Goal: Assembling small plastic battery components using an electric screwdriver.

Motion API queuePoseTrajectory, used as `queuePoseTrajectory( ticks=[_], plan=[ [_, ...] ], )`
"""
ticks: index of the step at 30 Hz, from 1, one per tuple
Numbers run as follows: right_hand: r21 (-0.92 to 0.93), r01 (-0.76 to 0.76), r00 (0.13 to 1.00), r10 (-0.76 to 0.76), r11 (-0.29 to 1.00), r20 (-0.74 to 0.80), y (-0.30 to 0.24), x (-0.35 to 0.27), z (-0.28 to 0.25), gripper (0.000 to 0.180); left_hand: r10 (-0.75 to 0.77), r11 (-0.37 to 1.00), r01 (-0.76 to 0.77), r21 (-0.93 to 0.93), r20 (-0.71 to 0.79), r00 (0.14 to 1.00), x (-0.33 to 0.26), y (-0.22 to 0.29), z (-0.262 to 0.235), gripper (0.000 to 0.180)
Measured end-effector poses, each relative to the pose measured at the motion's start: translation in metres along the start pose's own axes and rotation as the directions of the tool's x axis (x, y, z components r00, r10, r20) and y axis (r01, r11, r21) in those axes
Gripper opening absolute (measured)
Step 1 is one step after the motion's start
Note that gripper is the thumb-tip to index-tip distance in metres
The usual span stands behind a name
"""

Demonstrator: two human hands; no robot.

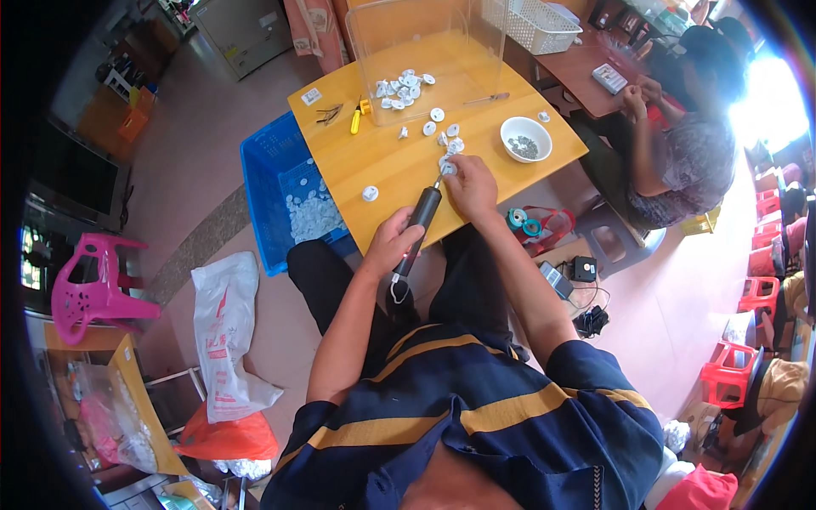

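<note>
My left hand (393, 241) is wrapped around a black electric screwdriver (427, 206), its bit angled up and away from me. The bit's tip meets a small white round plastic part (448, 169) near the table's front edge. Closed on that part are the fingers of my right hand (473, 189), which partly hide it. Just beyond lie several more white parts (453, 130), and a larger heap of them (405, 87) sits farther back. To the right of my right hand stands a white bowl (542, 127) with small metal screws (524, 149) in it.
A clear plastic bin (361, 51) stands on the wooden table (340, 157). Yellow-handled pliers (356, 121) lie at left. Below the left edge is a blue crate (259, 183) holding white pieces. A person (684, 144) sits at right; a pink chair (98, 289) stands far left.
</note>
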State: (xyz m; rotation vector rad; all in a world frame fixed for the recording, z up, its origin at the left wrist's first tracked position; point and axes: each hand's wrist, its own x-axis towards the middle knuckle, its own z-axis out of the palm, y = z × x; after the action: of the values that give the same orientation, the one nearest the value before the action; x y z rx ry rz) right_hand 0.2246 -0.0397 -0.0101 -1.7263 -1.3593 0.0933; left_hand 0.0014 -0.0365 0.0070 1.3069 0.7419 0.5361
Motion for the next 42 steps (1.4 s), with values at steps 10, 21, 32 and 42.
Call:
queuePoseTrajectory(
  ticks=[10, 21, 32, 42],
  plan=[
    [0.355, -0.094, 0.994, 0.11, 0.93, -0.025, 0.01, -0.003, 0.006, 0.017, -0.02, 0.999, 0.019, 0.045, 0.014, 1.0, -0.001, 0.001, -0.003, 0.044],
    [0.406, -0.144, 0.989, 0.146, 0.902, 0.028, 0.03, -0.001, 0.015, 0.031, 0.015, 0.999, -0.015, 0.031, -0.018, 1.0, 0.0, 0.003, 0.003, 0.041],
    [0.296, -0.08, 0.997, 0.081, 0.952, 0.008, 0.02, -0.002, 0.007, 0.023, 0.011, 0.997, -0.011, 0.076, 0.001, 1.0, -0.001, 0.009, 0.003, 0.038],
    [0.353, -0.117, 0.991, 0.13, 0.928, -0.013, 0.018, -0.002, 0.004, 0.021, -0.03, 0.995, 0.03, 0.1, -0.004, 1.0, 0.003, 0.011, 0.005, 0.038]
  ],
)
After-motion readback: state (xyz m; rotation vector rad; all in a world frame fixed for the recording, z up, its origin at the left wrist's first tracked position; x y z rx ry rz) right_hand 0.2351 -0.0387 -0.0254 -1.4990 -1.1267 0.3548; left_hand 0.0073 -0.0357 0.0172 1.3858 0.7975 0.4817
